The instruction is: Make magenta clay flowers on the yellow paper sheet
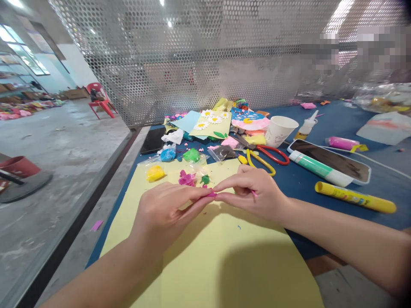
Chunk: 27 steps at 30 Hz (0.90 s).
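**Left hand and right hand pinching a scrap of pink clay above a yellow card sheet**
Going left to right, a lump of yellow clay is sitting on the card, with pink clay crumbs and a green clay crumb lying just beyond the hands. Both hands are pressing their fingertips together, gripping the scrap between them just above the card. Farther right, red-handled scissors are lying on the blue tabletop near a paper cup, while a yellow glue stick is resting beyond the right forearm.
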Motion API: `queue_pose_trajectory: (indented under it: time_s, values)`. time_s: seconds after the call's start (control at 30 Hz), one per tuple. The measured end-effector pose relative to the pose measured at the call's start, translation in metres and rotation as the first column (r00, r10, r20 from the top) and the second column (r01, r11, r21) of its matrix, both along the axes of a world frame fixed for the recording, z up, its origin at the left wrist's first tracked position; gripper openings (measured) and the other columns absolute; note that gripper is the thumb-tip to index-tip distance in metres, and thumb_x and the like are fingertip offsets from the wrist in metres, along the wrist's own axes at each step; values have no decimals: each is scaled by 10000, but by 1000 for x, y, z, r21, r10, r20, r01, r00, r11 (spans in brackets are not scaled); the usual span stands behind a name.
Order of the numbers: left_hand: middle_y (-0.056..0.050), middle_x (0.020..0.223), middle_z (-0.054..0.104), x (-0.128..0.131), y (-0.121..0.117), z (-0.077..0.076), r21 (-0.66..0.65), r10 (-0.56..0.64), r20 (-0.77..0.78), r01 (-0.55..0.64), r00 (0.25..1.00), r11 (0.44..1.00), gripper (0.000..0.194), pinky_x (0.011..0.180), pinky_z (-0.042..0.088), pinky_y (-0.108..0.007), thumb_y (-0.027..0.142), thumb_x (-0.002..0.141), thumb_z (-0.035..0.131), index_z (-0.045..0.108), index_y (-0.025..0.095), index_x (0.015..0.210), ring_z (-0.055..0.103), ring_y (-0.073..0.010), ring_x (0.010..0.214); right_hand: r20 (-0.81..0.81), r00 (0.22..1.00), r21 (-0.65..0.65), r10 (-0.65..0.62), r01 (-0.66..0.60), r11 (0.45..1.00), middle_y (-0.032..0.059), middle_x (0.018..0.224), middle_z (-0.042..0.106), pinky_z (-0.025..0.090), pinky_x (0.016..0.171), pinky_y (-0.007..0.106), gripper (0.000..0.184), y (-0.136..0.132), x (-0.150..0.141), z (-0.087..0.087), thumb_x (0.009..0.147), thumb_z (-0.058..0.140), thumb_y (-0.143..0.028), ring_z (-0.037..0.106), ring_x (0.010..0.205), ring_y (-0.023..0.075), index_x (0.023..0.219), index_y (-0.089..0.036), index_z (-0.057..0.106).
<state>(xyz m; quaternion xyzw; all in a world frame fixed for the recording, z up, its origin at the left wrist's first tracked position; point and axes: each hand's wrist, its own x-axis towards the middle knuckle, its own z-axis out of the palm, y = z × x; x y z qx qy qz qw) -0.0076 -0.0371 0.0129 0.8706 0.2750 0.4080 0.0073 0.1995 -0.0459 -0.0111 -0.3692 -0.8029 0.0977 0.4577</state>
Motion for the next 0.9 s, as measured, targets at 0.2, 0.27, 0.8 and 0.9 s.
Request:
queue_pose_trajectory:
  time_s: [0.2,0.27,0.8,0.9]
  values:
    - [-1,840,773,2,-2,1,-427,48,97,-2,994,904,283,592,562,-250,346,714,780,741,261,981,701,-162,618,-36,999,19,21,-21,1000,-51,447,572,310,567,261,122,-1,0,2,853,671,-225,411,426,67,761,-210,750]
    - [1,779,769,5,-3,4,-646,55,131,43,990,762,225,526,556,-230,307,709,768,763,252,927,690,-162,575,-40,999,34,30,-29,999,-43,516,650,308,575,271,121,-1,0,1,853,675,-225,420,419,58,756,-218,747]
    - [-36,756,762,8,3,6,-953,157,260,228,953,198,206,624,613,-277,408,727,743,783,218,794,717,-185,590,63,998,80,-28,23,996,-75,483,620,296,605,292,110,-2,0,0,876,657,-307,419,413,58,918,-274,754]
    - [-49,709,753,8,3,5,-954,176,281,255,943,157,247,645,618,-299,433,703,764,784,198,779,719,-197,613,61,998,66,-35,30,997,-75,447,566,307,605,279,136,-2,-1,1,889,638,-323,368,411,61,897,-262,760]
